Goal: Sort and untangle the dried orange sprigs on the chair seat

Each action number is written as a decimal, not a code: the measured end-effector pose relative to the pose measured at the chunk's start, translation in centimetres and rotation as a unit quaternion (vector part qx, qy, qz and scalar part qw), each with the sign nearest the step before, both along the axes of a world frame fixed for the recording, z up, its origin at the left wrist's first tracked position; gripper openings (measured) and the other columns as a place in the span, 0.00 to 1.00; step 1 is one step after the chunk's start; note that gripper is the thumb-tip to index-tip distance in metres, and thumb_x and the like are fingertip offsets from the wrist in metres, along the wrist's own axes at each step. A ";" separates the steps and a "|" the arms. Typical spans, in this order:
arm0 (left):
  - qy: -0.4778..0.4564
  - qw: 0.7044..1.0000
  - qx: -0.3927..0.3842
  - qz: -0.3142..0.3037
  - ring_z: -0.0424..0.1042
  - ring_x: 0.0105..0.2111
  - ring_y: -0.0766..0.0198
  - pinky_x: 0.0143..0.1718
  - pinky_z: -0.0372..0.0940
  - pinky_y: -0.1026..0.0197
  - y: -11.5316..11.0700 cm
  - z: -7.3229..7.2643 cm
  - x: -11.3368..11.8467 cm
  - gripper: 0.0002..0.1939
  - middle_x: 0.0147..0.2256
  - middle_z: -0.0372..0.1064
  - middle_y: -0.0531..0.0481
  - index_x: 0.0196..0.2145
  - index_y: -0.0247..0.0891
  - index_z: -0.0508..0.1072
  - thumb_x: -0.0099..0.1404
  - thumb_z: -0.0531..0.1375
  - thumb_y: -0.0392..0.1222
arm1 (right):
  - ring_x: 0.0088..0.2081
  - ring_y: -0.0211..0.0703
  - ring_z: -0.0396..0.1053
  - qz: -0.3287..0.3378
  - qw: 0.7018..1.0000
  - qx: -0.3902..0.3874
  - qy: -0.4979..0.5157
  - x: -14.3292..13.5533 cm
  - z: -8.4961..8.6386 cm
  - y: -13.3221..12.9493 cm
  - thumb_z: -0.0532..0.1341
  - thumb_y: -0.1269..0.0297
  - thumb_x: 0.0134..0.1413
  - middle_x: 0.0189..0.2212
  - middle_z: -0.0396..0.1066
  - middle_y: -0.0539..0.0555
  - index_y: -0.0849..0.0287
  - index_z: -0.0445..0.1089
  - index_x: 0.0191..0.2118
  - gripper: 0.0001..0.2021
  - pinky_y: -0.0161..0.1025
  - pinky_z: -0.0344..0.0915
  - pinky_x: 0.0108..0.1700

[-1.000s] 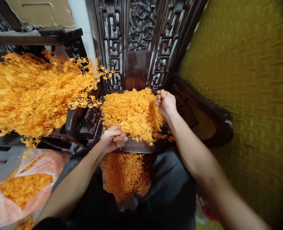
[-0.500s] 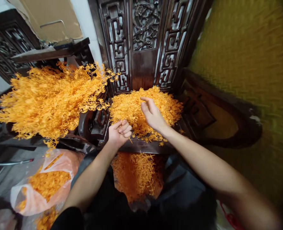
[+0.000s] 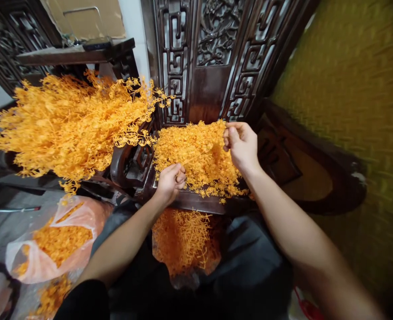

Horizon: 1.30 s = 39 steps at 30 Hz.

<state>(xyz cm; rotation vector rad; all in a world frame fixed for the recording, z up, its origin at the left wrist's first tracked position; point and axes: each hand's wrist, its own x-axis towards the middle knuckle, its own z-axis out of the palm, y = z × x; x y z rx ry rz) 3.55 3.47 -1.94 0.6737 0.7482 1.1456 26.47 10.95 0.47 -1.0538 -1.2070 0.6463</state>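
Observation:
A heap of small orange plastic pieces [image 3: 196, 151] covers the seat of a dark carved wooden chair [image 3: 212, 89]. At the heap's front left edge, my left hand [image 3: 172, 181] is closed on a thin orange stem. My right hand [image 3: 242, 144] is over the heap's right side, its fingers pinched together; what they hold, if anything, is too small to make out. A large bundle of branching orange sprays [image 3: 73, 124] lies at the left, its tips reaching toward the heap.
Below the seat, between the legs, a clear bag [image 3: 183, 240] holds orange stems. On the floor at the left lies a pinkish plastic bag [image 3: 54, 242] with orange pieces. A yellow woven surface [image 3: 343, 98] rises at the right.
My right hand has moved right, away from my left hand, and its spread fingers have closed. My left hand stays closed near the front edge. The view has shifted slightly.

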 end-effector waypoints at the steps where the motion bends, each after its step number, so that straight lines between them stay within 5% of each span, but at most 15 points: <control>1: 0.032 0.999 0.009 0.023 0.46 0.15 0.75 0.17 0.38 0.70 0.3 -0.4 0.3 0.17 0.16 0.51 0.60 0.27 0.35 0.68 0.60 0.68 0.50 | 0.25 0.39 0.62 -0.013 0.998 0.034 -0.054 -0.9 0.7 -1.3 0.55 0.43 0.67 0.29 0.66 0.51 0.55 0.68 0.46 0.19 0.38 0.60 0.28; 4: 0.156 0.984 0.064 0.060 0.49 0.15 0.74 0.17 0.41 0.68 0.8 -1.6 0.8 0.20 0.16 0.54 0.59 0.26 0.36 0.68 0.62 0.65 0.56 | 0.32 0.44 0.66 -0.021 0.950 0.105 -0.294 -3.3 2.7 -4.5 0.50 0.42 0.69 0.31 0.69 0.54 0.56 0.72 0.52 0.25 0.42 0.62 0.35; 8: 0.351 0.910 0.202 0.085 0.57 0.18 0.71 0.22 0.50 0.65 0.7 -2.3 1.0 0.21 0.18 0.59 0.56 0.24 0.37 0.68 0.69 0.58 0.54 | 0.35 0.46 0.66 0.001 0.853 0.054 -0.519 -4.9 2.8 -5.7 0.58 0.42 0.64 0.37 0.73 0.59 0.60 0.73 0.51 0.26 0.39 0.56 0.34; 10: 0.405 0.876 0.249 0.085 0.59 0.20 0.69 0.25 0.51 0.64 0.7 -1.9 1.2 0.19 0.19 0.61 0.55 0.26 0.37 0.70 0.71 0.55 0.52 | 0.31 0.41 0.63 0.017 0.866 0.017 -0.499 -5.3 1.8 -5.0 0.55 0.49 0.68 0.31 0.71 0.56 0.61 0.72 0.36 0.20 0.39 0.52 0.32; 13: 0.429 0.861 0.262 0.074 0.60 0.21 0.68 0.25 0.52 0.63 1.0 -1.0 1.7 0.19 0.19 0.62 0.54 0.26 0.37 0.71 0.71 0.54 0.50 | 0.24 0.36 0.53 0.027 0.927 -0.033 -0.373 -5.5 0.4 -3.1 0.57 0.54 0.67 0.19 0.57 0.48 0.58 0.58 0.21 0.23 0.38 0.47 0.30; 16: 0.433 0.864 0.246 0.078 0.61 0.22 0.66 0.25 0.52 0.63 1.2 -0.3 1.8 0.19 0.20 0.63 0.53 0.24 0.37 0.70 0.69 0.54 0.49 | 0.23 0.34 0.49 0.006 0.955 -0.064 -0.291 -4.4 -0.2 -0.6 0.60 0.52 0.64 0.17 0.50 0.45 0.57 0.54 0.20 0.25 0.39 0.45 0.29; 21: 0.411 0.882 0.221 0.055 0.57 0.19 0.68 0.24 0.49 0.63 0.8 -0.6 -0.5 0.20 0.17 0.59 0.54 0.22 0.37 0.70 0.68 0.56 0.51 | 0.19 0.34 0.51 -0.145 0.982 -0.113 -0.043 1.7 -0.7 3.0 0.61 0.42 0.61 0.17 0.51 0.43 0.54 0.55 0.25 0.25 0.35 0.50 0.23; 26: 0.400 0.880 0.250 0.050 0.57 0.20 0.68 0.24 0.48 0.64 1.1 -0.4 -1.9 0.18 0.18 0.60 0.54 0.24 0.37 0.72 0.68 0.58 0.49 | 0.24 0.35 0.65 0.050 0.969 -0.215 0.110 3.9 -2.0 2.7 0.71 0.46 0.50 0.25 0.68 0.50 0.57 0.62 0.31 0.22 0.34 0.63 0.25; 30: 0.476 0.814 0.328 0.061 0.57 0.19 0.67 0.27 0.48 0.62 1.1 0.2 -1.4 0.17 0.17 0.59 0.55 0.23 0.38 0.71 0.69 0.57 0.43 | 0.25 0.34 0.62 0.095 0.973 -0.170 0.128 1.3 -0.5 1.2 0.72 0.55 0.47 0.28 0.67 0.47 0.55 0.70 0.43 0.19 0.31 0.55 0.23; 33: 0.501 0.784 0.360 0.072 0.58 0.21 0.66 0.29 0.49 0.61 1.0 0.0 -0.8 0.16 0.18 0.59 0.54 0.22 0.39 0.68 0.68 0.58 0.40 | 0.24 0.34 0.57 0.126 0.970 -0.185 0.089 -1.0 0.9 -0.5 0.66 0.51 0.54 0.26 0.60 0.47 0.55 0.73 0.45 0.17 0.32 0.47 0.22; 36: 0.524 0.762 0.370 0.089 0.58 0.22 0.65 0.31 0.49 0.60 1.1 -0.8 -0.2 0.15 0.20 0.59 0.53 0.23 0.40 0.66 0.69 0.58 0.39 | 0.27 0.36 0.58 0.119 0.976 -0.170 -0.072 -3.1 1.3 -2.5 0.62 0.44 0.59 0.28 0.63 0.51 0.59 0.75 0.41 0.21 0.35 0.51 0.26; 39: 0.535 0.745 0.387 0.094 0.59 0.23 0.64 0.31 0.50 0.60 1.3 -1.3 0.3 0.14 0.21 0.60 0.52 0.25 0.40 0.66 0.69 0.57 0.39 | 0.29 0.38 0.59 0.115 0.947 -0.131 -0.271 -4.7 0.7 -3.7 0.68 0.44 0.52 0.28 0.66 0.51 0.60 0.74 0.37 0.21 0.38 0.55 0.32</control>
